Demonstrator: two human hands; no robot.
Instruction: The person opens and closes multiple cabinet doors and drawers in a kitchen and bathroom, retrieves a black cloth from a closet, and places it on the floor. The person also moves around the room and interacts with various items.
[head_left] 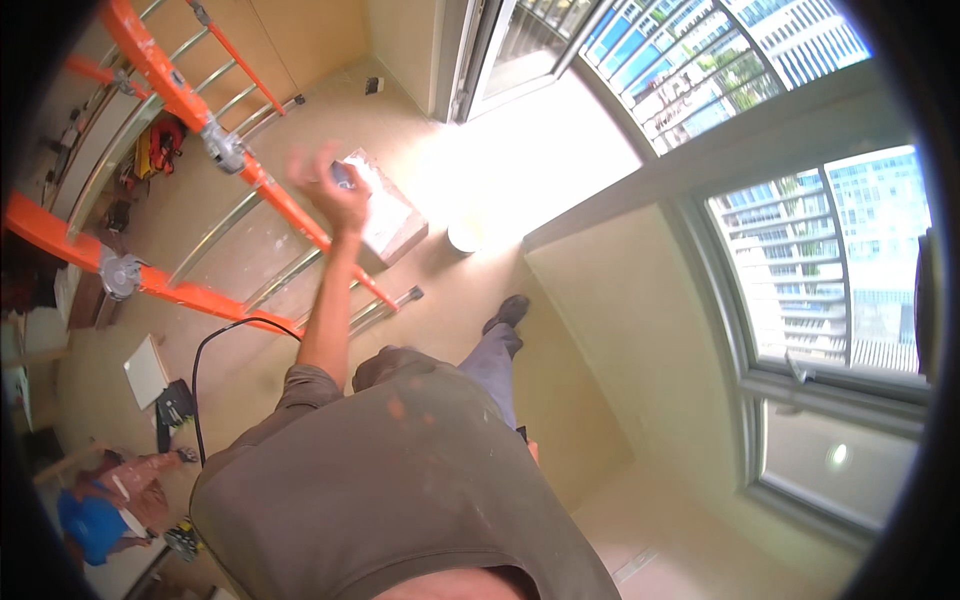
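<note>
My left hand (338, 192) is raised in front of me at the ladder's edge, its fingers apart and smeared by motion. Behind it on the floor is a low brown box (405, 240) with white sheets on top. A small dark blue thing (343, 176) shows beside the thumb; whether it lies on the box or touches the hand is unclear. Next to my left forearm stands an orange ladder (285, 212) with metal rungs. Only a sliver of my right hand (533, 452) shows past my shirt, near a small black thing (521, 433); its fingers are hidden.
A white tub (464, 237) stands on the floor beyond my foot. A black cable (198, 370) loops at my left. Another person in blue (92, 525) is low at the far left, near a white board (146, 373). Barred windows (790, 270) line the right wall.
</note>
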